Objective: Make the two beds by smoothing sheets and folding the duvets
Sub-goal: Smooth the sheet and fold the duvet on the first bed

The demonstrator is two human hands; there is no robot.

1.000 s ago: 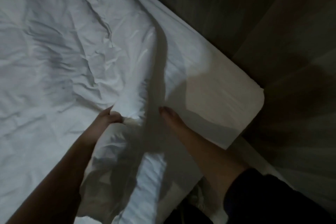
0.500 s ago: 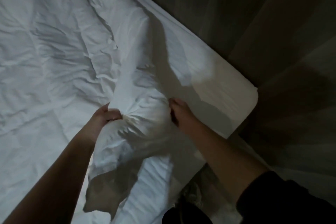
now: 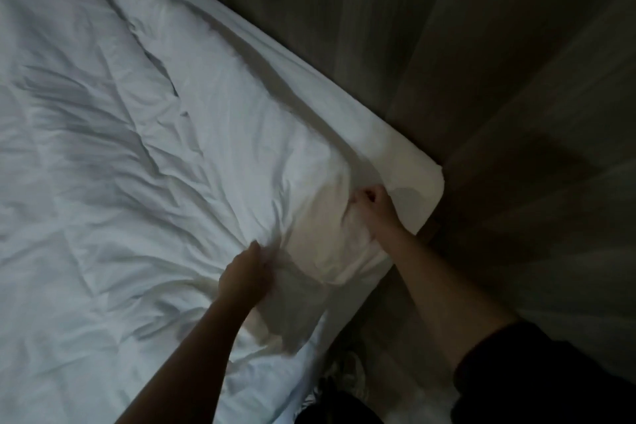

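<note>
Duvet is white and crumpled, spread over most of the bed, with its near part bunched up by the bed's right-hand corner. Judging by the creases and puff, it's soft, light and bulky with zero stiffness. It'll sag and slide wherever it isn't held, and the thin cover can probably slip over the filling. Best hold looks like the edges and corners: two points well apart, grabbing cover and filling together, not just a pinch of cloth. Left hand has its fingers curled tight into a gather of duvet near its lower edge, with folds fanning out from the grip. Right hand is also closed, fingers curled round a wad of duvet just beside the bed corner. Can't tell if it has the actual duvet corner or only a fold nearby. A puffy lump of duvet sits between the two hands. Sheet shows bare along the right edge of the bed and looks flat there. Dark wood-look floor lies beyond, and there's a dark sleeve on the right arm. Light is dim, so finger detail is rough.
</note>
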